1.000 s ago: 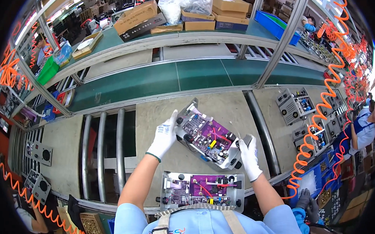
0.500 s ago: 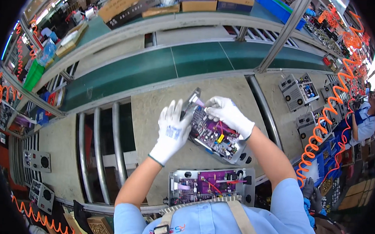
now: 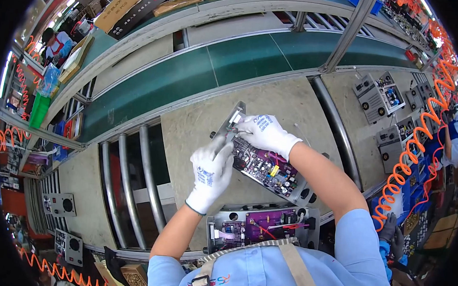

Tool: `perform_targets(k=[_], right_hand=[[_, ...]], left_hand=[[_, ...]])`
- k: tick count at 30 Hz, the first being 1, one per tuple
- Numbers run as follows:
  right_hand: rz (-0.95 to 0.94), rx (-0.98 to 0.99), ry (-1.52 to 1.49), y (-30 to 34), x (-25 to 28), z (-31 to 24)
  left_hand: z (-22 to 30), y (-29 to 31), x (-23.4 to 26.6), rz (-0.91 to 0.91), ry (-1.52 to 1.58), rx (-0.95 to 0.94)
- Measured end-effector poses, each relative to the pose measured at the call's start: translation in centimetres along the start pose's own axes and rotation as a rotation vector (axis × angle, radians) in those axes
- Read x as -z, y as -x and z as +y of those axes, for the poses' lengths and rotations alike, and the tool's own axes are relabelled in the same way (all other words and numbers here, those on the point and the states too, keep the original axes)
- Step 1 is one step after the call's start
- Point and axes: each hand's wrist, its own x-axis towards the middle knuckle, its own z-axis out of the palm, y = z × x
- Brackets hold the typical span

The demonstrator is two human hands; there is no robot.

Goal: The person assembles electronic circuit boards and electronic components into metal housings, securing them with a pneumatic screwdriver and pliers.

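In front of me an open metal chassis (image 3: 302, 196) lies at a slant, with a densely filled circuit board (image 3: 258, 165) and a purple board (image 3: 284, 163) in it. A grey end panel (image 3: 236, 110) stands up at its far left end. My left hand (image 3: 210, 170), in a white glove, has its thumb and fingers closed about the lower edge of that panel. My right hand (image 3: 268, 133), gloved too, reaches over the board from the right. Its fingertips are pressed together by the panel's inner side; what they pinch is hidden.
A second open chassis (image 3: 239, 215) with purple boards lies close to my body. Steel rollers (image 3: 128, 177) run at the left, another roller (image 3: 337, 132) at the right. More assembled units (image 3: 378, 98) stand on the right. An orange coiled hose (image 3: 390, 196) hangs there, near a co-worker's gloved hands (image 3: 391, 232).
My right hand has moved left toward the end panel, covering the purple ribbon cable seen before. My left hand's raised fingers have curled in to the panel. The whole view has shifted slightly.
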Motion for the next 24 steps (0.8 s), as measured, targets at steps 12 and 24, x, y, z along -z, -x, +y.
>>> perform_targets(k=[12,24], right_hand=[[-0.245,-0.085,-0.273,1.0,3.5,-0.7],[0.156,0.088,0.040,0.0,-0.9,-0.3]], left_hand=[[0.3,0.8,-0.9,-0.269,0.203,0.243],[0.5,-0.4,-1.7,-0.231,0.215,0.269]])
